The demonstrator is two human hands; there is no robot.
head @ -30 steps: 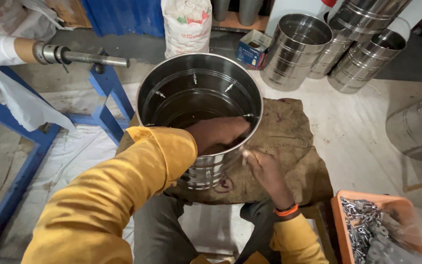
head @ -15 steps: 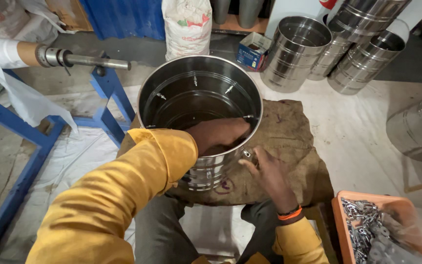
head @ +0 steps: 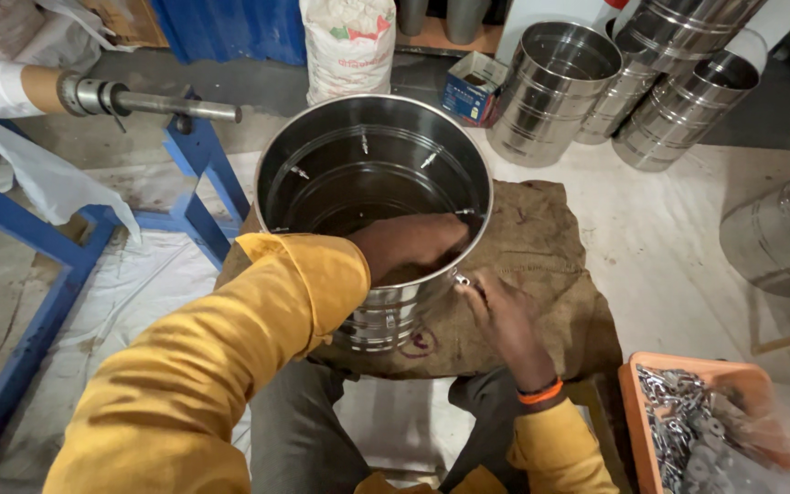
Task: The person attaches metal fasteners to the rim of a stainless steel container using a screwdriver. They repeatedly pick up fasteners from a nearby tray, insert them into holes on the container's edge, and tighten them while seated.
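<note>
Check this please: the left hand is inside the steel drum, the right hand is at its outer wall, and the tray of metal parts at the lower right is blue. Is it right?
Not quite. The tray is orange, not blue, as the head view shows. The rest holds: left hand inside the steel drum, right hand at its outer wall, metal parts in the tray.

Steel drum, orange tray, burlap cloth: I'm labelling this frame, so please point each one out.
steel drum point(head: 326, 183): head view, on the inner wall at the left.
orange tray point(head: 631, 402): head view, on its left rim.
burlap cloth point(head: 541, 238): head view, on the bare part right of the drum.
</note>
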